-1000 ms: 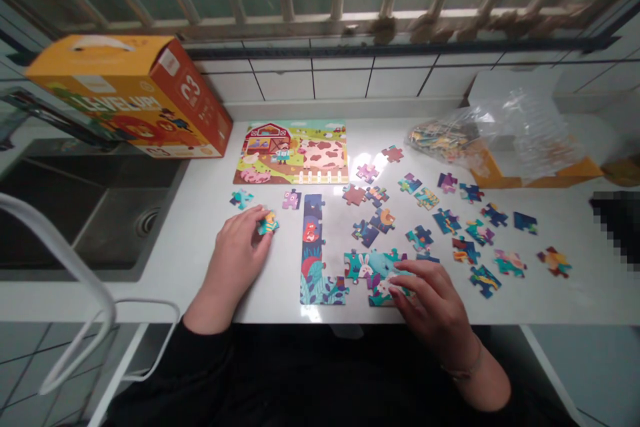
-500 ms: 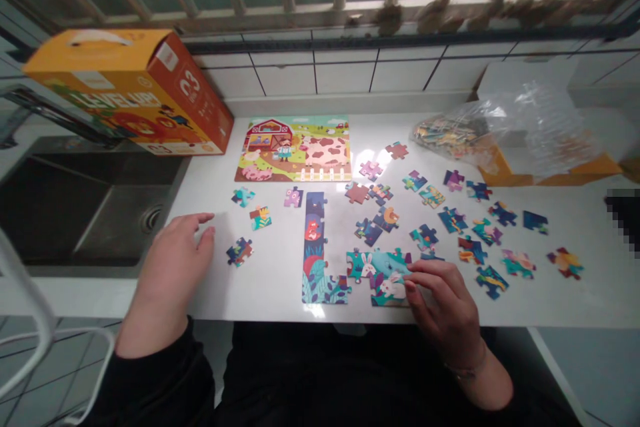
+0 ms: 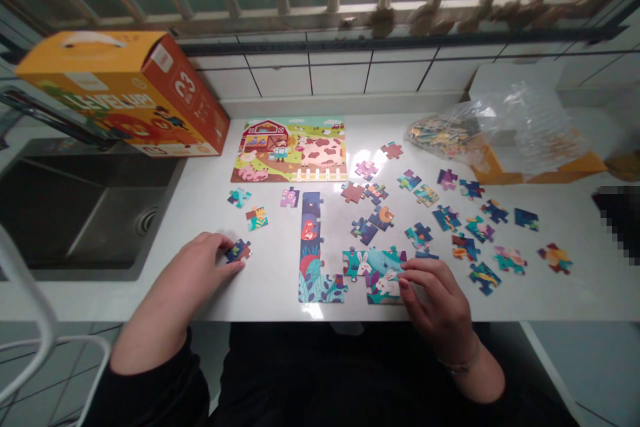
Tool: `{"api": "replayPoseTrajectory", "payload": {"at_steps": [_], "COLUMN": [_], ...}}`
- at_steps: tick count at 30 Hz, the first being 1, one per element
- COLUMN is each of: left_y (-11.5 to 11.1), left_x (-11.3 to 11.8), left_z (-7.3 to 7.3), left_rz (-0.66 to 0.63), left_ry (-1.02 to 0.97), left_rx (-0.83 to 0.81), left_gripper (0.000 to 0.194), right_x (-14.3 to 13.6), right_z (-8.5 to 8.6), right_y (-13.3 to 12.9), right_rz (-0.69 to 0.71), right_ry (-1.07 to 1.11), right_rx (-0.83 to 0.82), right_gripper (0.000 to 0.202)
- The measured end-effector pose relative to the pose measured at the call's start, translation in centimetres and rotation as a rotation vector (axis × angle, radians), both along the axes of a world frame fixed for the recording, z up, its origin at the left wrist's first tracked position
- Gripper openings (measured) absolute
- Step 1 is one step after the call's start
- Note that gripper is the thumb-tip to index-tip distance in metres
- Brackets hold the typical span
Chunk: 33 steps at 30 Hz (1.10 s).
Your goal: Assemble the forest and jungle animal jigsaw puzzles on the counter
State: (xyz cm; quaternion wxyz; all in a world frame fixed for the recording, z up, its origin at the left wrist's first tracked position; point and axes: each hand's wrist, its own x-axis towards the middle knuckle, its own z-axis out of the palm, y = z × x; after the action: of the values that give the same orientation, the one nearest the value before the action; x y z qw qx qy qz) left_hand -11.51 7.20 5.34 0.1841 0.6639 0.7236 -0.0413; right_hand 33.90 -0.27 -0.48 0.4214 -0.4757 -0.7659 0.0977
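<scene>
At the left of the counter, my left hand point(image 3: 207, 270) has its thumb and fingers around the edges of a dark blue and brown puzzle piece point(image 3: 239, 251). My right hand point(image 3: 440, 303) pinches the right edge of a joined block of puzzle pieces point(image 3: 383, 267) with white rabbits on teal; its fingertips cover that edge. Between the hands lies an L-shaped joined strip point(image 3: 311, 240), dark blue above and teal leaves below. A slim gap separates part of the strip from the rabbit block. Near my left hand are a tiger-striped piece point(image 3: 257, 218), a teal piece point(image 3: 239, 197) and a purple piece point(image 3: 290, 197).
Several loose pieces point(image 3: 446, 217) spread over the right side. A finished farm puzzle point(image 3: 290, 150) lies at the back. An orange box point(image 3: 125, 93) stands beside the sink point(image 3: 90, 213). A plastic bag of pieces point(image 3: 445, 133) rests by an open carton point(image 3: 560, 170).
My left hand has moved right and closed on the dark blue and brown piece. My right hand stays at the rabbit block. The view has shifted slightly.
</scene>
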Motion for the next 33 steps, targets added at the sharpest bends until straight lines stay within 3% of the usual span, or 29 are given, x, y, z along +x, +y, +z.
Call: {"api": "replayPoseTrajectory", "payload": {"at_steps": [6,10,14,19,22,26,30,33], "left_y": [0.1,0.2,0.3,0.5,0.7,1.1,2.1,3.0], "left_x": [0.1,0.1,-0.2,0.3,1.9,5.9,10.3,12.6], "left_z": [0.1,-0.2,-0.5,0.2,0.8,1.2,0.3,-0.9], "left_rz": [0.047,-0.01,-0.098,-0.092,-0.095,-0.057,-0.088,-0.059], "left_ry": [-0.085,-0.123,-0.198,-0.292,-0.392,-0.498,-0.763,-0.913], "left_rx": [-0.009,0.025,0.062,0.071,0.071,0.004,-0.081,-0.08], "left_gripper": [0.047,0.063,0.052,0.045,0.048,0.058,0.062,0.063], "right_x": [-0.1,-0.2,-0.3,-0.3,-0.2,-0.7,-2.1,-3.5], "right_z": [-0.2,-0.1,0.0,-0.1,-0.1,0.6,2.6,4.0], "right_y": [0.0,0.1,0.2,0.2,0.2,0.4,2.1,4.7], "right_rz": [0.0,-0.002,0.001,0.001,0.005,0.032,0.109,0.225], "right_ry": [0.004,0.005,-0.002,-0.006,-0.005,-0.016,-0.084,-0.175], "right_rx": [-0.005,-0.029,-0.033,-0.044,-0.044,-0.065,-0.124,-0.13], "right_gripper": [0.018,0.019,0.018,0.017,0.016,0.016,0.025,0.038]}}
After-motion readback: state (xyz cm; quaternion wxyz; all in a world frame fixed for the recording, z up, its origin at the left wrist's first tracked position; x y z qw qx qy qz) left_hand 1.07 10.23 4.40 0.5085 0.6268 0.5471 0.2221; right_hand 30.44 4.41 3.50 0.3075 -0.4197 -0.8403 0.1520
